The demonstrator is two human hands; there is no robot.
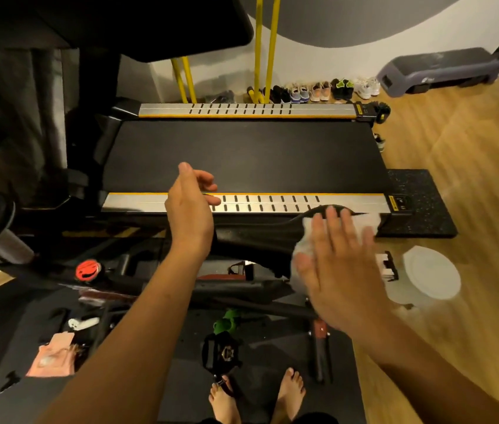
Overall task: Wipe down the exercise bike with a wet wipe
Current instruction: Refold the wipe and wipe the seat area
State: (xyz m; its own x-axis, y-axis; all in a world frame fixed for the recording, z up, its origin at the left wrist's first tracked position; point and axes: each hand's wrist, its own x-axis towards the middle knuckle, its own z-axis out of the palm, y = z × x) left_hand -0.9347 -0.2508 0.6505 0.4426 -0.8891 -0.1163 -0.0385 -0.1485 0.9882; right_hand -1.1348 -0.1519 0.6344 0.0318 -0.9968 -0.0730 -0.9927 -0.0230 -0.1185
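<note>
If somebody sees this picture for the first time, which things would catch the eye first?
First the right hand, pressing a white wet wipe flat on the black bike saddle at middle right, with the left hand open to its left. Behind them lies the large black treadmill with silver side rails, and a row of shoes stands along the far wall.

Black exercise bike saddle (260, 240), nose pointing left, crumpled white wet wipe (301, 257) on its wide end

Dim, warm indoor light; wide-angle bending at edges, slight softness throughout.
</note>
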